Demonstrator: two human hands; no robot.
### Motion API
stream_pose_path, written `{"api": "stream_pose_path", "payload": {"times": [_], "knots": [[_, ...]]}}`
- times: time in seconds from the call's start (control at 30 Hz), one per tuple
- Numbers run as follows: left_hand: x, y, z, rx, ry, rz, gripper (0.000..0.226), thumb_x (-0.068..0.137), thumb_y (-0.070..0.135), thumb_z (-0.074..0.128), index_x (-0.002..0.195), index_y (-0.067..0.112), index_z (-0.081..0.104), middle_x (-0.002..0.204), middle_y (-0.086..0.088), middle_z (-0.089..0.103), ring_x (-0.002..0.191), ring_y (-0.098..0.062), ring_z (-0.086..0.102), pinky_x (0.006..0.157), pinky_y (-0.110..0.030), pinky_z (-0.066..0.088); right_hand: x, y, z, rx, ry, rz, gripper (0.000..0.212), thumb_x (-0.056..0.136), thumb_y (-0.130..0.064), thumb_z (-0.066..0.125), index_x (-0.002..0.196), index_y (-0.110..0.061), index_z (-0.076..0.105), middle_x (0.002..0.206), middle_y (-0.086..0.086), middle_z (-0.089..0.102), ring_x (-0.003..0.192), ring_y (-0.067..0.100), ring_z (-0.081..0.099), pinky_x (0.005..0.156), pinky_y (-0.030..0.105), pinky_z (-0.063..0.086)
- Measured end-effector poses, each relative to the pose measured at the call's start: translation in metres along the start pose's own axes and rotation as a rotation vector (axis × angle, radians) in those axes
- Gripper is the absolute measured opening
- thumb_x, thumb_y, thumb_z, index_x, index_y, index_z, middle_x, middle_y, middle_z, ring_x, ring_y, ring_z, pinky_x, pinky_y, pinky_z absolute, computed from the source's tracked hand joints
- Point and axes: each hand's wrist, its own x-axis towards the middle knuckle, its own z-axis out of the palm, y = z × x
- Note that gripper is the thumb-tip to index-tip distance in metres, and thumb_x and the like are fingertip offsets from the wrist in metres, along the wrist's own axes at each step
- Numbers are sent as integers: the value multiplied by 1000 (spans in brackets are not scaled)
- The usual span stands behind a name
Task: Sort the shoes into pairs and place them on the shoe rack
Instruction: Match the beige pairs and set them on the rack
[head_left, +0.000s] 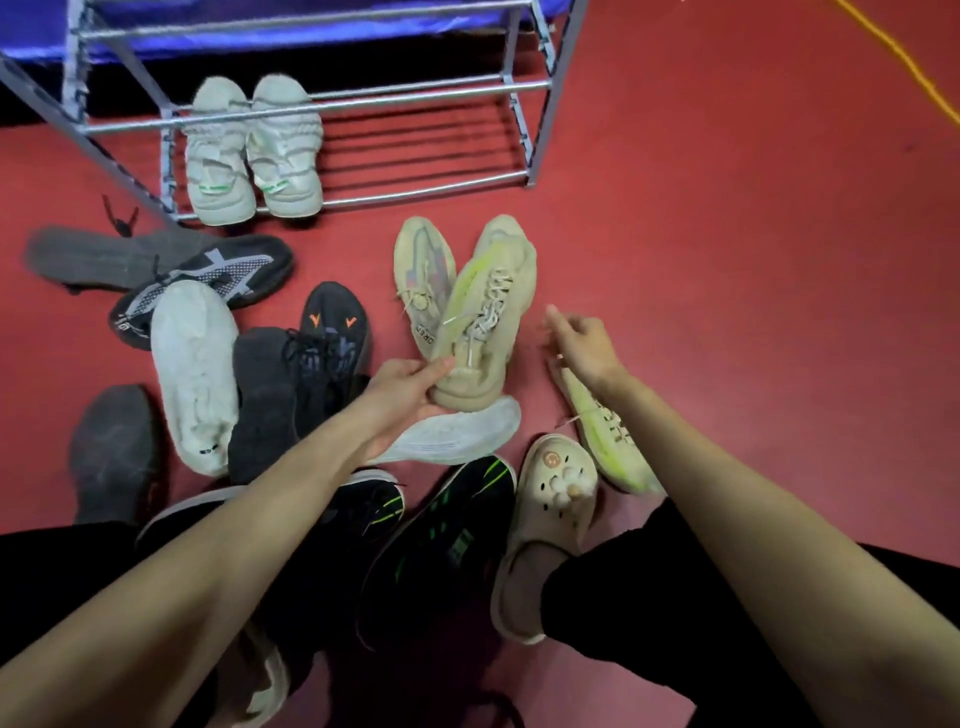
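My left hand (402, 387) grips the heel of a beige sneaker with a yellow-green stripe (488, 312), held above the floor. Its matching sneaker (608, 436) lies on the floor below my right wrist. My right hand (582, 340) hovers above that shoe with relaxed, loosely curled fingers and holds nothing. A beige sneaker with pastel panels (421, 275) lies beside the held one. A pair of pale grey-white sneakers (254, 150) stands on the lowest shelf of the metal shoe rack (415, 93).
Loose shoes cover the red floor (727, 234): a black-and-grey sneaker (208, 283), a white sneaker (195, 374), a black sneaker with orange marks (332, 338), black-and-green sneakers (447, 540), a cream clog (550, 519), dark soles (114, 452). An orange cord (904, 57) runs at the right.
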Motion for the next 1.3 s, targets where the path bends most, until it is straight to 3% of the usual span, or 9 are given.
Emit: {"api": "stream_pose_path", "payload": {"times": [0.07, 0.2, 0.37, 0.57, 0.77, 0.93, 1.03, 1.13, 1.3], "knots": [[6, -5, -1, 28, 22, 8, 19, 95, 18, 54, 95, 2, 64, 82, -4, 76, 77, -10, 73, 78, -22, 59, 12, 25, -15, -284, 122, 1, 35, 91, -27, 53, 112, 0, 60, 99, 20, 67, 94, 32, 62, 84, 38, 49], [14, -13, -3, 18, 40, 20, 19, 96, 16, 53, 98, 1, 65, 87, -7, 75, 77, -10, 74, 71, -20, 60, 20, 62, -27, -589, 32, 121, 85, 81, -42, 65, 148, -11, 22, 143, 20, 38, 133, 42, 35, 110, 47, 33], [20, -13, 0, 49, 65, 6, 23, 95, 17, 54, 101, -4, 63, 99, -15, 70, 83, -16, 71, 77, -22, 59, 33, 86, -11, -639, -1, 175, 110, 71, -48, 75, 151, -15, 7, 149, 16, 28, 137, 40, 30, 111, 50, 28], [18, -14, -2, 99, 87, 12, 20, 96, 18, 52, 100, 1, 64, 102, -17, 68, 94, -24, 65, 85, -27, 56, 44, 87, 1, -680, 135, 101, 79, 75, -41, 70, 138, -15, 29, 130, 18, 42, 120, 43, 44, 99, 50, 36], [11, -16, -21, 57, 170, 66, 26, 96, 19, 53, 110, -1, 62, 109, -20, 66, 98, -26, 65, 86, -30, 56, 36, 45, -9, -1066, 34, -432, 92, 66, -22, 72, 146, -19, 26, 130, 17, 43, 115, 39, 44, 99, 46, 34], [-1, -16, -41, -22, 244, 107, 31, 97, 18, 50, 120, -2, 58, 107, -15, 68, 87, -15, 68, 80, -26, 58, 29, 20, -3, -1409, -170, -1185, 58, 77, -8, 37, 132, -22, 50, 119, 18, 61, 111, 37, 59, 100, 43, 43], [-6, -14, -52, -42, 267, 122, 34, 97, 18, 50, 123, -4, 56, 115, -18, 64, 96, -19, 65, 90, -31, 54, 21, 19, 13, -1558, -316, -1464, 53, 80, -2, 38, 123, -26, 59, 111, 12, 68, 105, 29, 65, 97, 38, 49], [-9, -16, -59, -71, 277, 119, 35, 98, 17, 49, 124, -6, 55, 117, -19, 62, 101, -22, 63, 95, -33, 51, 14, 27, 34, -1663, -460, -1586, 48, 81, 1, 40, 111, -26, 66, 110, 8, 71, 107, 24, 66, 98, 35, 51], [-14, -17, -63, -94, 289, 92, 25, 97, 19, 50, 112, 0, 60, 113, -18, 64, 105, -25, 61, 99, -36, 48, 3, 40, 45, -1608, -484, -1446, 45, 91, -4, 28, 110, -21, 65, 120, 7, 69, 115, 24, 64, 100, 36, 49]]}}
